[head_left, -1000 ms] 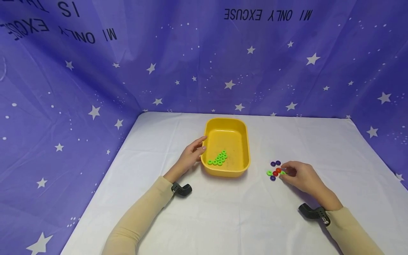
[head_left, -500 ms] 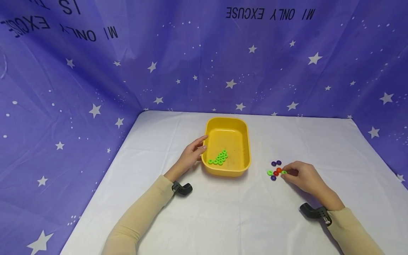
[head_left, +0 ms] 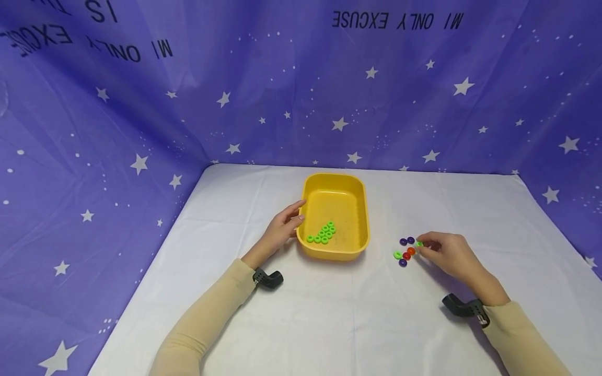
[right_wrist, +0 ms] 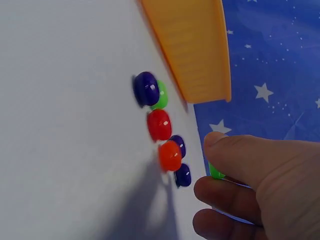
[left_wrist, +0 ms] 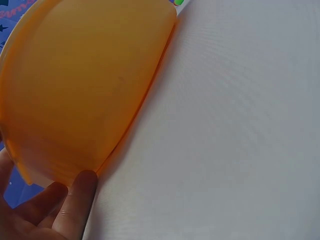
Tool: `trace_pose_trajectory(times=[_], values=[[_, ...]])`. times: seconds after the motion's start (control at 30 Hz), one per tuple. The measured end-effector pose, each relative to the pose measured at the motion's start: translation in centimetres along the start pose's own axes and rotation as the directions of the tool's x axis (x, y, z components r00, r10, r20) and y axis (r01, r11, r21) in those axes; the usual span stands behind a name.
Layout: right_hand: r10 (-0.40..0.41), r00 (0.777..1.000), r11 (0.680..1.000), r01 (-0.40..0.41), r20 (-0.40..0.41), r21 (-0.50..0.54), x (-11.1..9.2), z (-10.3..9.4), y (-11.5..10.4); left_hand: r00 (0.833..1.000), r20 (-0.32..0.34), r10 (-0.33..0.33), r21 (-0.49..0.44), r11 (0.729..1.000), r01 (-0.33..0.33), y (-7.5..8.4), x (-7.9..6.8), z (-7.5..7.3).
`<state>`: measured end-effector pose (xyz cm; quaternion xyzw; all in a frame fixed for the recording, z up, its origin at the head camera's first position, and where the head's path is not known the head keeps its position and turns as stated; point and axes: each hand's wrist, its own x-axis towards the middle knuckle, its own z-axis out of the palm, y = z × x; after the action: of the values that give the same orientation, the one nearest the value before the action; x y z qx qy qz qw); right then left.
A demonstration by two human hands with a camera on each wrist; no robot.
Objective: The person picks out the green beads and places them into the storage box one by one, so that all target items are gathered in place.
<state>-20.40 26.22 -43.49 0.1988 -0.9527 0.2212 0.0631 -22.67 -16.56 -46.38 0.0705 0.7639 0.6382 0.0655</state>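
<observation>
My left hand [head_left: 281, 227] holds the left side of a yellow tub [head_left: 333, 255], its fingertips at the rim and other fingers low against the outer wall [left_wrist: 85, 95]. Inside the tub, several green ring-shaped beads [head_left: 325, 228] lie in its near left part. Between thumb and fingers, my right hand [head_left: 447, 253] pinches one more green bead [right_wrist: 216, 171], raised over the white cloth. Just left of that hand lie an orange bead [head_left: 411, 251], a red bead [head_left: 406, 256], a green bead [head_left: 397, 255] and 3 purple beads [head_left: 403, 263].
A white cloth [head_left: 338, 318] covers the table. Purple star-printed fabric [head_left: 282, 94] stands behind it and along the left and right sides. Black camera mounts sit on the left wrist [head_left: 268, 279] and the right wrist [head_left: 463, 307].
My right hand has taken hold of the green bead beside the orange one, lifting it up and slightly away from me. The left hand and the tub have stayed in place.
</observation>
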Motion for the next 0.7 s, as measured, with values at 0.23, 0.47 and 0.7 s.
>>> trace_pose_trajectory(times=[0.23, 0.47, 0.7], values=[[-0.082, 0.993, 0.997, 0.083, -0.085, 0.005, 1.6, -0.2, -1.6, 1.0, 0.0, 0.0, 0.008, 1.0, 0.0, 0.0, 0.0, 0.0], [-0.146, 0.982, 0.987, 0.153, -0.118, 0.05, 4.1, 0.3, -4.3, 1.0, -0.009, 0.0, 0.008, 1.0, 0.0, 0.1, -0.2, 0.1], [-0.207, 0.971, 0.971, 0.219, -0.123, 0.091, 6.2, 1.0, -7.0, 1.0, -0.008, 0.006, 0.017, 1.0, -0.006, 0.2, -0.3, 0.1]])
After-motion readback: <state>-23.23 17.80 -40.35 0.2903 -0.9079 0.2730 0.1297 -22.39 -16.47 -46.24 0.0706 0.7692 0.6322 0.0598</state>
